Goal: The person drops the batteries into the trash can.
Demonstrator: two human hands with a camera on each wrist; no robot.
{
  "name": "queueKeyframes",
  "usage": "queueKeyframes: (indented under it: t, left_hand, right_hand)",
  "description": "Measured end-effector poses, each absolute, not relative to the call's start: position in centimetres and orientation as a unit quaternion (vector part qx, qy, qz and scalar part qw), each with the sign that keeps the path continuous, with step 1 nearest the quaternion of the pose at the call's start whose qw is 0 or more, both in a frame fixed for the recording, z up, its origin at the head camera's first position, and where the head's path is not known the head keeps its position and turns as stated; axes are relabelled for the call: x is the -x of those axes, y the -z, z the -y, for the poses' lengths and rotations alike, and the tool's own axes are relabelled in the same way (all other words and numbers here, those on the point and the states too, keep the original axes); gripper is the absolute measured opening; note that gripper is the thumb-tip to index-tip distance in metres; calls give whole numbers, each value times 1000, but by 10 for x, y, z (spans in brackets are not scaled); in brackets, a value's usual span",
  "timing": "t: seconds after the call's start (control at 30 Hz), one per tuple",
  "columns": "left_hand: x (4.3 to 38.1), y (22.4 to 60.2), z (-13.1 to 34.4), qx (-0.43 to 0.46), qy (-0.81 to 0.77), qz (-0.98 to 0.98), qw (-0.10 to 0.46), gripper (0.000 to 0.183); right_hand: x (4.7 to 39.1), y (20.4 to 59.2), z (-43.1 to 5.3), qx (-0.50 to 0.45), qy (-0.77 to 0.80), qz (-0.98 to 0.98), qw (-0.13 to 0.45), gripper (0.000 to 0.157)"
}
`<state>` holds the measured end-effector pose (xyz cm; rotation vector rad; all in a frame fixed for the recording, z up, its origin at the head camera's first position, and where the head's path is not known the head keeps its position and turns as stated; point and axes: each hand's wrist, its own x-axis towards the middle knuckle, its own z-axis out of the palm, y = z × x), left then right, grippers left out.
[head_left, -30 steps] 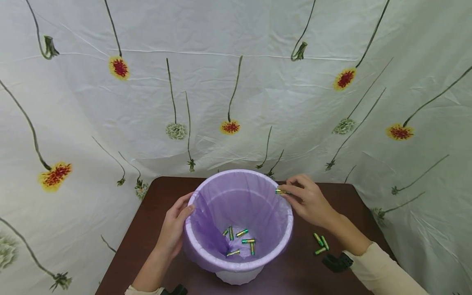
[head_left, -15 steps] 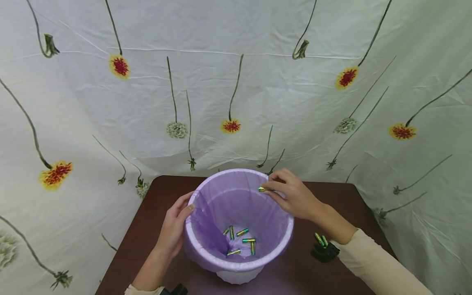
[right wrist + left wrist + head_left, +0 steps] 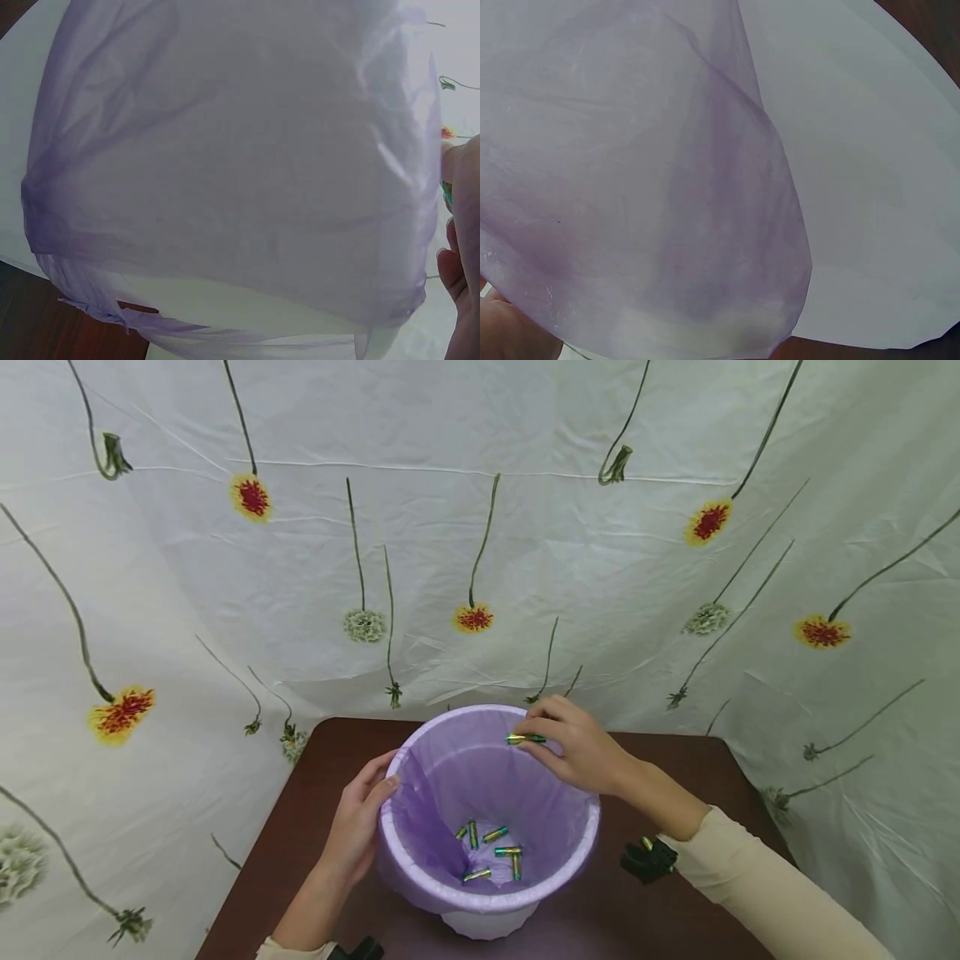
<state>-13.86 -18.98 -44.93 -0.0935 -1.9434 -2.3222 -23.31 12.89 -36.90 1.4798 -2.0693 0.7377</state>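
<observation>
A white waste bin [image 3: 489, 923] lined with a thin purple bag [image 3: 480, 781] stands on the table. On its left side, my left hand [image 3: 356, 818] grips the rim, thumb at the top edge and fingers along the outside. Over the far right part of the bin's opening, my right hand [image 3: 573, 747] pinches a green and gold battery [image 3: 516, 739] between thumb and fingers. Several similar batteries [image 3: 507, 852] lie scattered on the bin's bottom. The right wrist view shows a sliver of the pinched battery [image 3: 448, 193] beside the bag-covered outside.
On the dark brown table [image 3: 300, 802], right of the bin, a loose battery [image 3: 647, 842] shows partly behind the black wrist camera [image 3: 649, 862]. A white flower-print cloth [image 3: 420, 560] hangs behind and at both sides of the table.
My right hand has moved left with the battery, from the bin's right rim to over its opening. The right wrist camera now covers most of the loose batteries. The left hand keeps its grip.
</observation>
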Motion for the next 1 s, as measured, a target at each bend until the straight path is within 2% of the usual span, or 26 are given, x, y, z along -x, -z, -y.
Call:
queueKeyframes:
  t: [0.2,0.8,1.0]
  left_hand:
    - [137,450,189,29,765,641,53,43]
    - [139,452,190,29,758,649,57,42]
    - [139,452,190,28,757,650,57,43]
  right_hand:
    - [234,372,-131,-524,-279,772,227,41]
    - [226,383,-176,-459,-300,809,213,41]
    - [224,389,-192,-446,-306,810,226,41]
